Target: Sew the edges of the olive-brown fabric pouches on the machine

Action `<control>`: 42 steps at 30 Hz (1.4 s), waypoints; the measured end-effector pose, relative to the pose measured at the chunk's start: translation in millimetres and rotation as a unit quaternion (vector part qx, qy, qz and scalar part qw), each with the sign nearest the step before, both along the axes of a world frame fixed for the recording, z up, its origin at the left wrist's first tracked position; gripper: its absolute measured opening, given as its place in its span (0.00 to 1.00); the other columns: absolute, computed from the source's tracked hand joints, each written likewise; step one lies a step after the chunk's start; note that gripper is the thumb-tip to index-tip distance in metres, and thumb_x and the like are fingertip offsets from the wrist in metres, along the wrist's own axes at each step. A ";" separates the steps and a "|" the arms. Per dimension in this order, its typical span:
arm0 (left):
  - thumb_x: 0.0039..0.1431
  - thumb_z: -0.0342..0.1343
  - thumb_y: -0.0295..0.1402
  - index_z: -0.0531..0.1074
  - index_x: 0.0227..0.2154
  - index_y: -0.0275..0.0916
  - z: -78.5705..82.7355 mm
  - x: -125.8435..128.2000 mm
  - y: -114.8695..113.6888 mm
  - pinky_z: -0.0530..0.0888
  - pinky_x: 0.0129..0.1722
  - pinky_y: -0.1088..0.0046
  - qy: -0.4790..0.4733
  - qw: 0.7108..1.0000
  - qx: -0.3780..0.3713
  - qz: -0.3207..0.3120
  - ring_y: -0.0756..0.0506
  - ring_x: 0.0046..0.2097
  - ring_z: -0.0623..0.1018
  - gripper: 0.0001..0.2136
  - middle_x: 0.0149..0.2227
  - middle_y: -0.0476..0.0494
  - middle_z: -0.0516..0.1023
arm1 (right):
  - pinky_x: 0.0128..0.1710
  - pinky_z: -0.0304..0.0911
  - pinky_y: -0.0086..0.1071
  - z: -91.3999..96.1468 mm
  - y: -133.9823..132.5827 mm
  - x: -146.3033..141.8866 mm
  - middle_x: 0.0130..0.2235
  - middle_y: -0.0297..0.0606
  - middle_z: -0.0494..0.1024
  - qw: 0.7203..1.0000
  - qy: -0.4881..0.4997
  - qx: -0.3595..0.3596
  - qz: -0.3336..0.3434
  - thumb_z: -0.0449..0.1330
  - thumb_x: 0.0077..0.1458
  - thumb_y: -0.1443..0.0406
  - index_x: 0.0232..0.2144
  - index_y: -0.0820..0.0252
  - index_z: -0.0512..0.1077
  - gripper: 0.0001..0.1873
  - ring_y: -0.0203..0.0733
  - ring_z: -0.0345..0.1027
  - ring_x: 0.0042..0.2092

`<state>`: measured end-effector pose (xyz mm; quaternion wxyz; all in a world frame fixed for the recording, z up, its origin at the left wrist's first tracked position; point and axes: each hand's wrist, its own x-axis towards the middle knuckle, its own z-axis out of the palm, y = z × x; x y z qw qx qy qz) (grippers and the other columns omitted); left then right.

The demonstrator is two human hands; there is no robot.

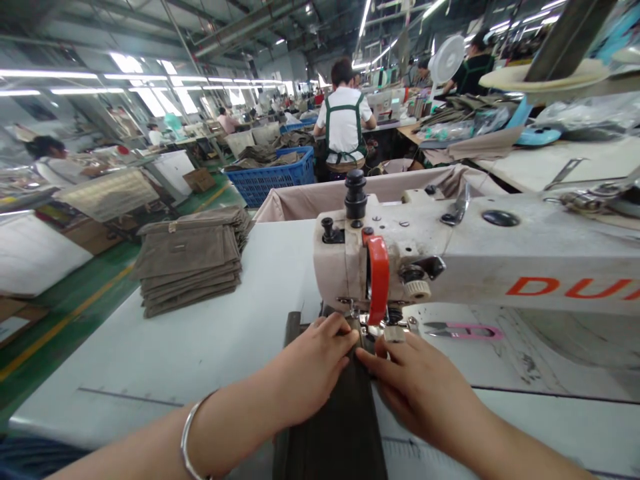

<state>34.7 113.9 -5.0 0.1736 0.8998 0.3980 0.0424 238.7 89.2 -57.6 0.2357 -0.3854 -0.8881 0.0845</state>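
A dark olive fabric piece lies on the white sewing table and runs under the head of a cream sewing machine. My left hand, with a silver bangle at the wrist, presses on the fabric's left side, fingertips pinched near the needle. My right hand rests on the fabric's right side, fingers together and pointing at the presser foot. Both hands hold the fabric flat just in front of the needle.
A stack of olive fabric pieces sits at the table's left. Pink thread snips lie to the right of the needle. A blue basket and a seated person in a green apron are behind; other workers sit farther back.
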 end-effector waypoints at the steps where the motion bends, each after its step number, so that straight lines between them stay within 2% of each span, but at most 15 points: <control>1: 0.61 0.48 0.21 0.67 0.52 0.38 -3.5 -0.1 -1.4 0.67 0.56 0.62 -0.005 1.000 0.013 0.003 0.42 0.53 0.70 0.17 0.51 0.40 0.70 | 0.39 0.66 0.45 -0.1 -0.4 -0.1 0.40 0.43 0.73 1.000 -0.006 0.002 0.000 0.54 0.54 0.73 0.50 0.58 0.71 0.21 0.50 0.64 0.40; 6: 0.61 0.47 0.21 0.66 0.53 0.41 -16.1 -15.7 -5.1 0.66 0.56 0.62 -0.034 0.997 0.054 0.041 0.42 0.54 0.68 0.19 0.53 0.42 0.69 | 0.38 0.66 0.45 -2.3 -2.5 -1.9 0.40 0.44 0.72 0.999 -0.034 0.013 -0.002 0.55 0.53 0.73 0.51 0.60 0.70 0.22 0.50 0.64 0.39; 11: 0.53 0.60 0.42 0.69 0.40 0.38 -22.2 -57.6 -17.3 0.68 0.48 0.49 -0.011 0.941 0.114 0.317 0.34 0.48 0.70 0.16 0.43 0.40 0.71 | 0.41 0.65 0.47 -3.5 -4.4 -6.1 0.38 0.43 0.72 0.999 0.000 -0.009 -0.039 0.57 0.57 0.69 0.45 0.62 0.71 0.13 0.50 0.64 0.41; 14: 0.49 0.63 0.41 0.65 0.28 0.39 -23.1 -65.7 -23.7 0.73 0.39 0.58 -0.140 0.911 -0.028 0.387 0.39 0.38 0.75 0.14 0.32 0.47 0.72 | 0.41 0.63 0.46 2.4 -8.3 -11.1 0.36 0.40 0.70 0.994 0.049 -0.082 -0.058 0.55 0.60 0.69 0.33 0.60 0.72 0.05 0.49 0.63 0.40; 16: 0.49 0.63 0.38 0.66 0.33 0.39 -20.0 -59.9 -25.3 0.75 0.36 0.63 -0.317 0.838 -0.180 0.407 0.41 0.35 0.77 0.14 0.31 0.47 0.75 | 0.43 0.62 0.44 8.8 -13.2 -15.9 0.38 0.39 0.70 0.978 0.122 -0.159 -0.057 0.53 0.61 0.69 0.33 0.58 0.71 0.08 0.47 0.63 0.42; 19: 0.51 0.62 0.36 0.67 0.43 0.36 -14.3 -49.3 -27.3 0.77 0.37 0.63 -0.497 0.669 -0.381 0.400 0.39 0.36 0.81 0.18 0.35 0.42 0.80 | 0.43 0.63 0.40 17.3 -23.0 -26.6 0.38 0.36 0.70 0.885 0.318 -0.326 -0.095 0.52 0.62 0.64 0.37 0.56 0.67 0.05 0.43 0.65 0.41; 21: 0.54 0.59 0.38 0.70 0.42 0.32 -13.5 -50.3 -31.5 0.77 0.39 0.62 -0.493 0.608 -0.467 0.413 0.37 0.37 0.81 0.17 0.33 0.38 0.81 | 0.37 0.64 0.34 19.7 -30.3 -35.6 0.35 0.34 0.70 0.749 0.470 -0.454 -0.112 0.53 0.62 0.60 0.38 0.56 0.64 0.06 0.39 0.66 0.36; 23: 0.57 0.54 0.43 0.72 0.40 0.30 -14.9 -59.9 -39.0 0.77 0.42 0.60 -0.446 0.612 -0.494 0.427 0.36 0.39 0.81 0.18 0.33 0.35 0.81 | 0.27 0.61 0.27 18.6 -38.2 -44.6 0.29 0.29 0.68 0.612 0.567 -0.541 -0.106 0.54 0.60 0.57 0.35 0.56 0.62 0.10 0.34 0.64 0.28; 25: 0.58 0.53 0.45 0.72 0.43 0.32 -14.9 -73.4 -49.6 0.76 0.44 0.57 -0.388 0.709 -0.394 0.438 0.36 0.41 0.81 0.20 0.37 0.35 0.80 | 0.17 0.51 0.22 14.6 -47.4 -51.5 0.21 0.24 0.64 0.568 0.582 -0.572 -0.108 0.57 0.57 0.55 0.33 0.56 0.60 0.13 0.30 0.57 0.20; 28: 0.54 0.59 0.40 0.69 0.49 0.39 -8.8 -82.3 -69.3 0.74 0.49 0.54 -0.242 0.896 -0.024 0.372 0.36 0.48 0.77 0.20 0.50 0.36 0.75 | 0.14 0.43 0.22 7.1 -64.8 -54.5 0.18 0.20 0.62 0.629 0.491 -0.590 -0.121 0.59 0.54 0.56 0.33 0.54 0.58 0.14 0.29 0.51 0.15; 31: 0.57 0.57 0.33 0.71 0.49 0.41 -3.5 -64.9 -88.1 0.72 0.53 0.59 -0.121 0.974 0.158 0.109 0.38 0.54 0.72 0.16 0.54 0.38 0.72 | 0.18 0.51 0.24 3.5 -84.2 -46.9 0.20 0.22 0.65 0.724 0.364 -0.576 -0.111 0.56 0.54 0.65 0.33 0.55 0.60 0.06 0.31 0.58 0.18; 34: 0.62 0.52 0.29 0.73 0.45 0.40 -8.9 -38.5 -99.0 0.77 0.45 0.70 -0.104 0.982 0.140 -0.069 0.45 0.44 0.77 0.10 0.43 0.42 0.78 | 0.26 0.58 0.25 1.0 -100.0 -33.1 0.27 0.27 0.71 0.858 0.237 -0.445 -0.091 0.55 0.49 0.74 0.35 0.55 0.65 0.11 0.34 0.65 0.27; 37: 0.64 0.49 0.25 0.73 0.43 0.37 -19.1 -26.6 -102.7 0.77 0.42 0.72 -0.147 0.981 0.113 -0.060 0.47 0.40 0.77 0.10 0.39 0.43 0.79 | 0.33 0.61 0.29 -5.3 -108.5 -22.8 0.35 0.33 0.73 0.961 0.149 -0.226 -0.057 0.54 0.52 0.76 0.35 0.56 0.67 0.11 0.38 0.66 0.35; 40: 0.64 0.46 0.22 0.72 0.43 0.36 -25.5 -27.2 -105.1 0.76 0.42 0.72 -0.175 0.980 0.093 -0.012 0.47 0.40 0.76 0.11 0.39 0.42 0.78 | 0.33 0.60 0.32 -12.7 -109.8 -21.0 0.34 0.36 0.72 0.988 0.137 -0.052 -0.051 0.51 0.59 0.73 0.33 0.58 0.67 0.08 0.40 0.64 0.34; 42: 0.63 0.45 0.21 0.71 0.42 0.36 -27.8 -27.6 -107.2 0.75 0.43 0.70 -0.171 0.981 0.086 0.018 0.46 0.41 0.76 0.11 0.39 0.41 0.77 | 0.33 0.61 0.33 -15.9 -108.3 -22.7 0.33 0.38 0.72 0.987 0.150 -0.001 -0.063 0.51 0.60 0.72 0.33 0.59 0.67 0.07 0.40 0.63 0.33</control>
